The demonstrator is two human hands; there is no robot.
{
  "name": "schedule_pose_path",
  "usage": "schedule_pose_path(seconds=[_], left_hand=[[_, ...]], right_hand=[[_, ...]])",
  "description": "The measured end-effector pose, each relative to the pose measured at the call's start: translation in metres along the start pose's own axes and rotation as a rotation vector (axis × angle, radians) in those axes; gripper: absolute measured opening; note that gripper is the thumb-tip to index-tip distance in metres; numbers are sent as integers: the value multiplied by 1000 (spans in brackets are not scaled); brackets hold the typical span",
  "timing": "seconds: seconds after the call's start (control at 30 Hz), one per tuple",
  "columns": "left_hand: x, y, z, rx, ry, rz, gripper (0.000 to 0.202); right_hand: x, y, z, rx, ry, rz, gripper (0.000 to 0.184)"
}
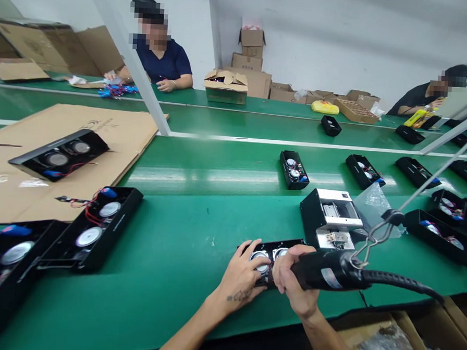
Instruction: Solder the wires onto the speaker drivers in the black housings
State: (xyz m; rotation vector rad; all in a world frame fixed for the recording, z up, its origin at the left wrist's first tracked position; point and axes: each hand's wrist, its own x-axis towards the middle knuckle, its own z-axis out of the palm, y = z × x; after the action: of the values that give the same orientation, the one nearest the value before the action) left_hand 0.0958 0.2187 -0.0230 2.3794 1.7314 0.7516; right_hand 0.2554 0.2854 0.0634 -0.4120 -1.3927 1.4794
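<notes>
My left hand (pixel 241 273) rests with fingers spread on a black speaker housing (pixel 272 250) lying on the green table near its front edge, steadying it. My right hand (pixel 293 285) is wrapped round the black grip of an electric screwdriver (pixel 332 271), whose tip points down into the housing beside two round silver drivers. The screwdriver hangs from a wire hook (pixel 373 235), and a thick cable runs off to the right.
A black-and-silver box unit (pixel 329 216) stands just behind the housing. More open speaker housings lie at the left (pixel 97 228) and along the conveyor belt (pixel 294 169). Flat cardboard (pixel 62 150) covers the far left. Two people sit across the belt. A carton (pixel 397 343) sits at lower right.
</notes>
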Motion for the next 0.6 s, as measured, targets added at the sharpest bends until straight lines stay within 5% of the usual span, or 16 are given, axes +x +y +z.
schedule_pose_path(seconds=[0.13,0.37,0.5,0.6], left_hand=[[-3,-5,6,2,21,19,24],[-2,-16,13,40,103,66,31],[-2,-17,13,86,139,81,28],[-3,-18,15,106,158,98,28]], right_hand=[[21,-29,-14,4,72,-143,23],[107,-67,-98,-233,814,-725,42],[123,-68,-138,-421,809,-461,51],[109,-77,-148,-355,823,-522,47]])
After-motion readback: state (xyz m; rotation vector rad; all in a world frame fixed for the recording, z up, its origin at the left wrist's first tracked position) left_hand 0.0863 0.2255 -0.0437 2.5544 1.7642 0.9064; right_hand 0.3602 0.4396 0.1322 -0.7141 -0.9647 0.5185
